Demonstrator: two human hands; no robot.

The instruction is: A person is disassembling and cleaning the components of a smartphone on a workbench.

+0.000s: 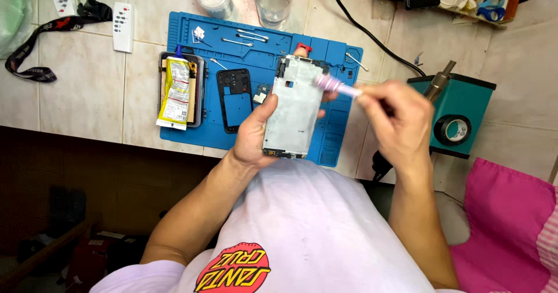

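Phone frame up, brush tool on its top edge

Left hand grips the silver phone frame upright above the blue mat, fingers clenched around its edges. Right hand pinches a pale purple tool, its tip touching the frame's upper right corner. On the mat: a black phone back cover and a yellow glue tube. A teal stand sits right on the tiled surface
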